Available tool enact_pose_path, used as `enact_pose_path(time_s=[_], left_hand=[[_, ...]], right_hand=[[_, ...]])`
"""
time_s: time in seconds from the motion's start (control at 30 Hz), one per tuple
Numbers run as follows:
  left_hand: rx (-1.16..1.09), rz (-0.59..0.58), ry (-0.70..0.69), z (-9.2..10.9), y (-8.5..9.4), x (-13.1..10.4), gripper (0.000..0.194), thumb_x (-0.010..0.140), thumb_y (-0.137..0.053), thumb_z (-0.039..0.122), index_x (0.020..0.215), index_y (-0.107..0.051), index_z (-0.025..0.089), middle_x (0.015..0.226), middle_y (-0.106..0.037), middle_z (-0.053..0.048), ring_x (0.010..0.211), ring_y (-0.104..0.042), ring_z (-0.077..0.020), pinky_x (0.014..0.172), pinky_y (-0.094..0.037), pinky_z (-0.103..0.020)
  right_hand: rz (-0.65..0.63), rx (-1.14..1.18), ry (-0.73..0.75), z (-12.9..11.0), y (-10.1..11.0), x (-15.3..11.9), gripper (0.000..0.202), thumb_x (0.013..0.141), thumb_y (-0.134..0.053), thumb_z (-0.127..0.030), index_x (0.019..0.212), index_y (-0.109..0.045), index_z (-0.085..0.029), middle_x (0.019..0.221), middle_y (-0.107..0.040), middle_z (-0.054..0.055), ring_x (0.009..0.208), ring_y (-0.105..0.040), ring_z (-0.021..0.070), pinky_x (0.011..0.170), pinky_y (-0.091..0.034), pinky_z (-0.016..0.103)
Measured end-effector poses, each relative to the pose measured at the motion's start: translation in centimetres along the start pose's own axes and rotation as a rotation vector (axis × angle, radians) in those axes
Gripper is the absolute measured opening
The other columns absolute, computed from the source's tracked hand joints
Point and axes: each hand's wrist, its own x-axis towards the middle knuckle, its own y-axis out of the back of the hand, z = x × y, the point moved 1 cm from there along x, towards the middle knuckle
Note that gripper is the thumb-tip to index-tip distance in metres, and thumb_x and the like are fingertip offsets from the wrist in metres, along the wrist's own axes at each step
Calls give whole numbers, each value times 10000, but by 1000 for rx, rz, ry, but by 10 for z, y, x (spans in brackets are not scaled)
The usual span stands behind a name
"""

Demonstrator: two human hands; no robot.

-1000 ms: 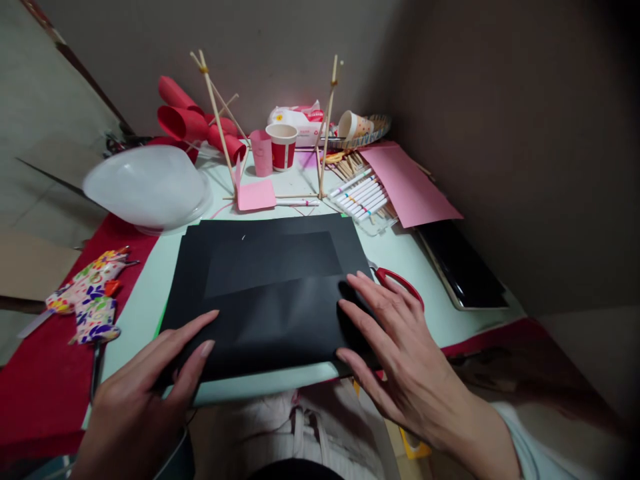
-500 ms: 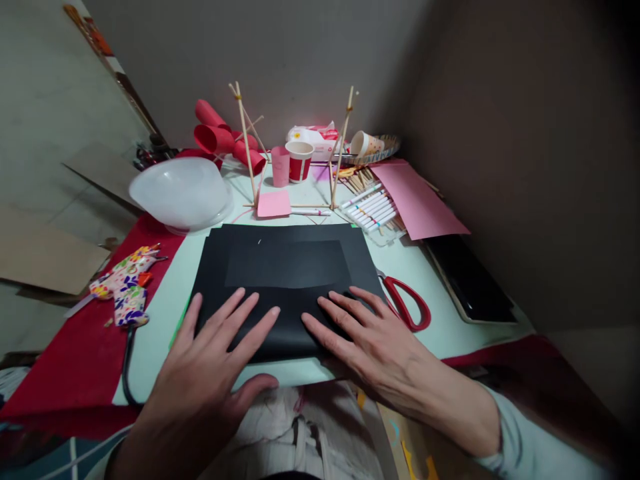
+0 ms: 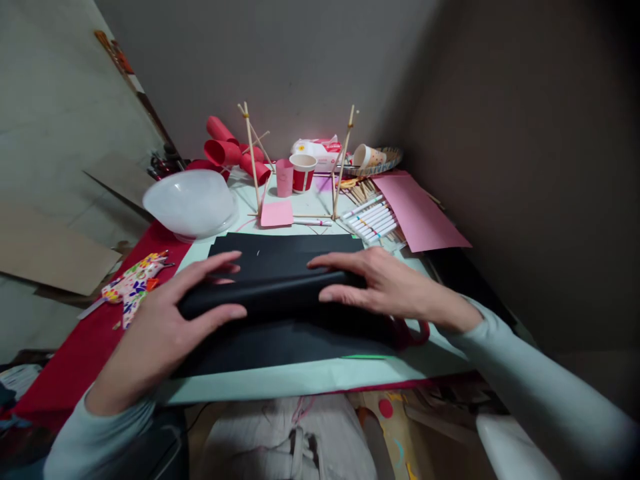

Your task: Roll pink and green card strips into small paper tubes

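A curled sheet of black paper (image 3: 280,293) is lifted off the stack of black paper (image 3: 290,347) on the table. My left hand (image 3: 185,313) grips the curl at its left end, thumb in front and fingers behind. At the right end my right hand (image 3: 365,283) holds it the same way. Green edges show from under the stack. Red-handled scissors (image 3: 417,332) lie to the right, partly hidden beneath the paper and my right arm.
Behind the stack stand a frame of wooden sticks (image 3: 253,160), a paper cup (image 3: 303,175) and red paper tubes (image 3: 223,152). A translucent bowl (image 3: 187,203) is at left. Markers (image 3: 373,220) and pink paper (image 3: 423,217) lie at right, a patterned glue gun (image 3: 133,287) at far left.
Both hands lay flat on the black paper before. They now grip its ends, and the near part of the sheet has risen and curled away from me.
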Motion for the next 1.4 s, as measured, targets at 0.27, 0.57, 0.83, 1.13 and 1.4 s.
enact_pose_path(time_s=[0.27, 0.57, 0.83, 1.13, 1.4], left_hand=[[-57, 52, 231, -23, -36, 63, 756, 816, -542, 703, 1316, -678, 153, 1377, -691, -132, 1288, -610, -337, 1116, -443, -427], [264, -27, 123, -31, -50, 66, 600, 899, -462, 643, 1061, -770, 153, 1094, -711, -178, 1093, -630, -393, 1031, -440, -527], [428, -57, -49, -27, -56, 56, 533, 994, -350, 475, 1129, -736, 134, 963, -624, -151, 988, -570, -350, 969, -445, -498], [498, -37, -67, -20, -58, 39, 416, 1029, -324, 391, 971, -671, 168, 960, -607, -144, 984, -560, -339, 958, -461, -485], [400, 36, 24, -21, -43, 14, 485, 1021, -374, 443, 1168, -686, 102, 1079, -698, -197, 1085, -619, -388, 988, -468, -518]], right_hand=[[63, 94, -66, 58, -2, 57, 426, 983, -635, -508, 1220, -753, -174, 1201, -767, 84, 1075, -701, 244, 928, -464, 300], [-37, -284, -76, 50, -19, 48, 458, 1068, -471, -473, 1261, -734, -151, 1151, -707, 178, 1062, -676, 316, 945, -500, 415], [-158, -404, -102, 26, -20, 45, 551, 1040, -489, -561, 1289, -687, -110, 1166, -667, 200, 1071, -673, 346, 926, -514, 440], [-326, -274, -165, 19, -16, 56, 531, 911, -676, -624, 1157, -694, -154, 1090, -731, 146, 982, -711, 312, 804, -503, 349], [-366, -307, -171, -4, -19, 55, 514, 886, -753, -491, 1219, -644, -115, 1226, -635, 199, 1070, -678, 340, 902, -510, 386]])
